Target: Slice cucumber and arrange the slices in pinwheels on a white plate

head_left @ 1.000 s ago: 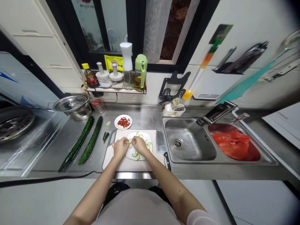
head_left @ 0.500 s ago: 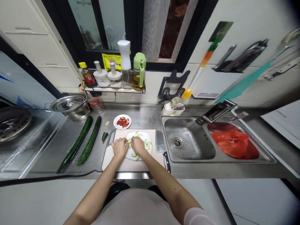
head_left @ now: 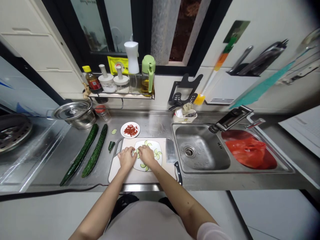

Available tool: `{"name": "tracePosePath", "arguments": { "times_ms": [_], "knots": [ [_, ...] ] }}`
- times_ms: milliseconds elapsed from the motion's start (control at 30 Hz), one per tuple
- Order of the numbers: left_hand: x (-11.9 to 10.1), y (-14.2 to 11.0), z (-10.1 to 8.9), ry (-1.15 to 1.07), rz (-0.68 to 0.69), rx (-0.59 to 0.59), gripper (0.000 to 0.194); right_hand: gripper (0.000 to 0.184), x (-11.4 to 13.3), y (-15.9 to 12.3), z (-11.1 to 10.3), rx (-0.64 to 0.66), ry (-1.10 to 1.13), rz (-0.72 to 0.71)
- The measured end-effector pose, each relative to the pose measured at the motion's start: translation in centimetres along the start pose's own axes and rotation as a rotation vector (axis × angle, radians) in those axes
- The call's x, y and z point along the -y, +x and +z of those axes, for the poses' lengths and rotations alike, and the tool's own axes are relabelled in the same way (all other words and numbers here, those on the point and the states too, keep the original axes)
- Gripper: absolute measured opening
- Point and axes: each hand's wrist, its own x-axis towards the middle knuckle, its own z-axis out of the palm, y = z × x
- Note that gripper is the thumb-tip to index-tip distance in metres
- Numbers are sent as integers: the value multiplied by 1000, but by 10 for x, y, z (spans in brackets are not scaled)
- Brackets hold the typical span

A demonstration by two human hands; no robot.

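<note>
A white square plate (head_left: 153, 164) lies on the cutting board (head_left: 119, 176), with thin cucumber slices (head_left: 157, 154) fanned out in little groups around it. Over the plate's left side, my left hand (head_left: 127, 157) has its fingers bent together at the cucumber slices there. My right hand (head_left: 147, 155) meets it from the other side, fingertips pinched down on the same group. The fingers partly cover these slices. A kitchen knife (head_left: 171, 151) rests flat along the board's right side. Behind the board stands a small white dish (head_left: 122, 134) of small red pieces (head_left: 130, 130).
Two whole cucumbers (head_left: 96, 155) lie on the steel counter at left, near a cut cucumber end (head_left: 111, 146) and one loose slice (head_left: 114, 131). A lidded pot (head_left: 83, 121) stands behind them. To the right is a sink (head_left: 202, 150) with a red plastic bag (head_left: 247, 151) in its second basin.
My right hand's fingers have shifted very slightly left and up over the slices. My left hand's fingers are spread a little more. The plate and the other things stay in place.
</note>
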Motion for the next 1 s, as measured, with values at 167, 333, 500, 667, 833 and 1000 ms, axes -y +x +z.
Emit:
{"name": "tracePosePath", "arguments": {
  "times_ms": [167, 333, 500, 667, 833, 1000],
  "knots": [
    [0, -2, -3, 2, 35, 20, 21, 28, -2, -6, 2, 10, -10, -6],
    [0, 0, -2, 9, 22, 24, 20, 29, -3, -5, 5, 22, -14, -5],
    [-1, 3, 1, 14, 12, 30, 22, 30, -3, -4, 6, 12, -16, -8],
    [-2, 5, 1, 9, -9, 58, 22, 29, -3, -4, 6, 14, -19, -11],
    [-3, 8, 0, 3, -21, 79, 22, 30, -4, -4, 7, 7, -22, -20],
    [-4, 8, -1, 5, -28, 84, 22, 30, -5, -2, 6, 12, -26, -32]
  ]
}}
